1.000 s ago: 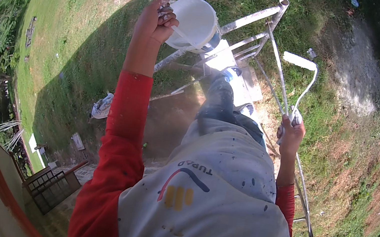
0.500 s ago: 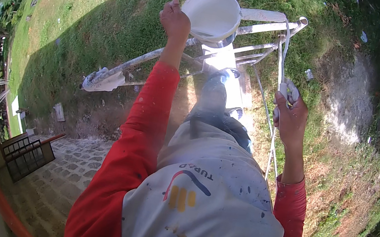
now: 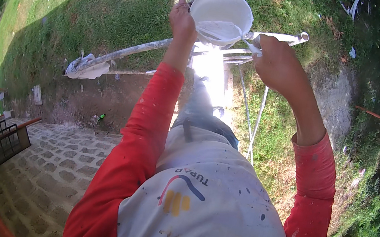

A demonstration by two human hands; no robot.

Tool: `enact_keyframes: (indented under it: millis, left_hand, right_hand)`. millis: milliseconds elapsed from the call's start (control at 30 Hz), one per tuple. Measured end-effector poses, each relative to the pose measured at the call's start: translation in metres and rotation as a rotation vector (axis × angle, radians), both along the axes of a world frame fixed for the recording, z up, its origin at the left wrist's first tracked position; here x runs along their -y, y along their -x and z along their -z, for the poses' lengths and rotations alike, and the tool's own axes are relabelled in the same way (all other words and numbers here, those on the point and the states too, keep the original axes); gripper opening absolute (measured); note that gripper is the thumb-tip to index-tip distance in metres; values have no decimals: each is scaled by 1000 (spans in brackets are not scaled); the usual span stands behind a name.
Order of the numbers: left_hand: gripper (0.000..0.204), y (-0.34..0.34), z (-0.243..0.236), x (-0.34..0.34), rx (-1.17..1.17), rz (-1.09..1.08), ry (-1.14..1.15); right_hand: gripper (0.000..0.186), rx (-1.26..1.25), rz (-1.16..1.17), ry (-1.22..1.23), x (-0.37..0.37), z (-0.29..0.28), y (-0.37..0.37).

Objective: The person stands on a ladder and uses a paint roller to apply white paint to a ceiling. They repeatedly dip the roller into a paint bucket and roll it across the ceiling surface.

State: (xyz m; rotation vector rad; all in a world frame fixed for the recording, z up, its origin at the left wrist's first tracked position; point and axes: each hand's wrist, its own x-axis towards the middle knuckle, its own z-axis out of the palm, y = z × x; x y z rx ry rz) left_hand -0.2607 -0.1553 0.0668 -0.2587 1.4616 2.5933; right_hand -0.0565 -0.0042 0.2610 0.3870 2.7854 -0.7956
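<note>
A round white bucket (image 3: 222,3) with white paint inside is at the upper middle. My left hand (image 3: 184,21) is closed at its left side, on what looks like the bucket's thin handle. My right hand (image 3: 280,66) is closed around the pale handle of a paint roller. The white cover of the paint roller (image 3: 217,30) is down inside the near part of the bucket. Its frame runs over the bucket's right rim to my hand. My fingertips on the right are partly hidden behind the back of that hand.
Below the bucket stands a paint-spattered metal frame (image 3: 133,52) with a brightly lit plank (image 3: 207,68) under my legs. A pale cloth-like piece (image 3: 90,70) hangs at its left end. Grass (image 3: 131,17), a stone-paved strip (image 3: 63,159) and a dark railing (image 3: 1,138) lie lower down.
My right hand has moved up and left, bringing the roller from right of the bucket into it. My left hand and the bucket have shifted slightly right in view.
</note>
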Motion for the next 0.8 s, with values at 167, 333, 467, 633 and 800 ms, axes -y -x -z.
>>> enact_keyframes:
  millis: [167, 333, 467, 633, 800]
  left_hand:
    - [37, 7, 11, 1, 0, -14, 241]
    - [42, 8, 11, -5, -46, -86, 356]
    - [34, 4, 3, -5, -84, -119, 387]
    - [38, 2, -5, 0, -102, -87, 483]
    - [47, -1, -8, -2, -200, -140, 443]
  right_hand:
    - [11, -172, -301, -280, 4, -19, 52]
    - [11, -227, -346, -420, 11, -26, 90]
    - [13, -83, -351, -428, 24, -3, 139]
    - [13, -82, -301, -346, 18, -33, 142]
    - [18, -112, -391, -359, 13, -27, 143]
